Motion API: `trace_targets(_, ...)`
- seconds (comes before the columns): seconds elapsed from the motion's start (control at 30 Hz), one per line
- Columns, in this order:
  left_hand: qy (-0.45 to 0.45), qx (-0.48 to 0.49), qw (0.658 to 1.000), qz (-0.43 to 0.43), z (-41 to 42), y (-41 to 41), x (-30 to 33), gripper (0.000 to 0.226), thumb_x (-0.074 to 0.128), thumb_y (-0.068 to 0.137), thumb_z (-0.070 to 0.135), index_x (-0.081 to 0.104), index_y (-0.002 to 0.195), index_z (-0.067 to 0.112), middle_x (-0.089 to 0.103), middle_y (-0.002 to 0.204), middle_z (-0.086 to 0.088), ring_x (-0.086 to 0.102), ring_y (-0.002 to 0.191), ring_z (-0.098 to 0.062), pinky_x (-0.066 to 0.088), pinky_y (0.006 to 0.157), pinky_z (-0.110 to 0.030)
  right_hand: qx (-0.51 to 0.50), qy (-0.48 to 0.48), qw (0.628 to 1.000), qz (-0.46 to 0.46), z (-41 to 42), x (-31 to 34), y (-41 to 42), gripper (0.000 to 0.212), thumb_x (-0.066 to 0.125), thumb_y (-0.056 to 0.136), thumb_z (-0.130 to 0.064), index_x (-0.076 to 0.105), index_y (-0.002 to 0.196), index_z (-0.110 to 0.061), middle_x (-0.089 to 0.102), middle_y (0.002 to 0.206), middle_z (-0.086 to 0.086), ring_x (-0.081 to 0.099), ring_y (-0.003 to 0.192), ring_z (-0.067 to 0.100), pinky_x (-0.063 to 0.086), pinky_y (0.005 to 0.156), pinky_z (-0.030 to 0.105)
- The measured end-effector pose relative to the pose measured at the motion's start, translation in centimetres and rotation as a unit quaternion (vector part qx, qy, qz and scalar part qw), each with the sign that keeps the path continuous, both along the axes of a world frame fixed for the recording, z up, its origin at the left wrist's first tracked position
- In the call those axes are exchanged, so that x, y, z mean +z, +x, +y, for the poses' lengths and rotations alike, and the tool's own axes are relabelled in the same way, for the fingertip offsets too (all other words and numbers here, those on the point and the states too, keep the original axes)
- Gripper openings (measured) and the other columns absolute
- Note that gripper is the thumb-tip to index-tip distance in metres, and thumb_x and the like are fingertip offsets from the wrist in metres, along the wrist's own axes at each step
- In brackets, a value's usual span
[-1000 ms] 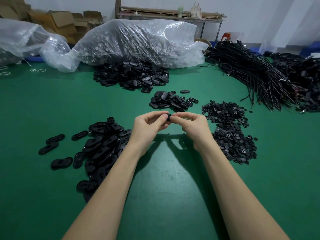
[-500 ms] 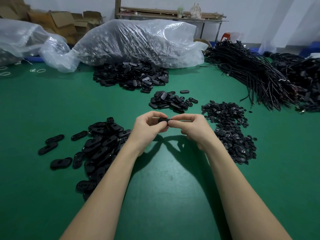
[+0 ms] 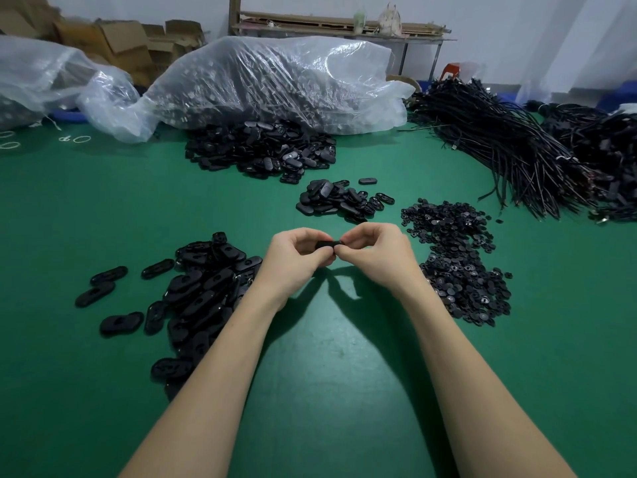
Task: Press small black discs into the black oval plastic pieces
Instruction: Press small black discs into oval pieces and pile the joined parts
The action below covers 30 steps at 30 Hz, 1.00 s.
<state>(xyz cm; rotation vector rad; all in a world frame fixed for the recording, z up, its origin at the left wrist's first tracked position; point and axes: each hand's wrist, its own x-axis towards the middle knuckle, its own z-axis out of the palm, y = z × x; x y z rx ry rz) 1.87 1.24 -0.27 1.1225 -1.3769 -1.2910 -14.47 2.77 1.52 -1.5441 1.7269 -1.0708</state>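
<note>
Both hands meet above the middle of the green table. My left hand (image 3: 293, 260) and my right hand (image 3: 374, 253) pinch one black oval plastic piece (image 3: 327, 243) between their fingertips, held edge-on; whether a disc sits in it is hidden by the fingers. A pile of black oval pieces (image 3: 203, 288) lies to the left of my left forearm. A heap of small black discs (image 3: 458, 263) lies to the right of my right hand. A smaller pile of oval pieces (image 3: 341, 200) sits just beyond the hands.
A large heap of oval pieces (image 3: 265, 151) spills from a clear plastic bag (image 3: 275, 84) at the back. Bundles of black cables (image 3: 510, 146) fill the right rear. Another plastic bag (image 3: 44, 77) and cardboard boxes (image 3: 113, 39) stand at the back left.
Both hands stayed together at the same spot. The fingers shifted on the oval piece, which has turned so its long edge now shows between the fingertips.
</note>
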Motion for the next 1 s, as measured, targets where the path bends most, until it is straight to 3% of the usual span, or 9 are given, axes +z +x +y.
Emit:
trace_targets(0.73, 0.002, -0.010, 1.000, -0.016, 0.3, -0.1, 0.1, 0.014, 0.072, 0.090, -0.001, 0.073, 0.096, 0.011, 0.078, 0.088, -0.007, 0.077, 0.082, -0.016, 0.056, 0.074, -0.018, 0.020, 0.004, 0.998, -0.057, -0.1, -1.1, -0.4, 0.015, 0.081, 0.083, -0.020, 0.069, 0.076, -0.025, 0.069, 0.069, -0.013, 0.062, 0.060, -0.006, 0.043, 0.057, 0.008)
trace_targets(1.0, -0.013, 0.030, 0.996, -0.078, -0.1, -0.6, -0.6, 0.012, 0.075, 0.089, 0.006, 0.074, 0.092, 0.018, 0.078, 0.085, -0.003, 0.076, 0.083, -0.017, 0.060, 0.086, -0.033, 0.010, -0.008, 1.000, -0.019, -0.2, -1.4, 0.0, 0.017, 0.079, 0.081, -0.021, 0.065, 0.072, -0.026, 0.065, 0.064, -0.014, 0.058, 0.055, -0.008, 0.042, 0.055, 0.010)
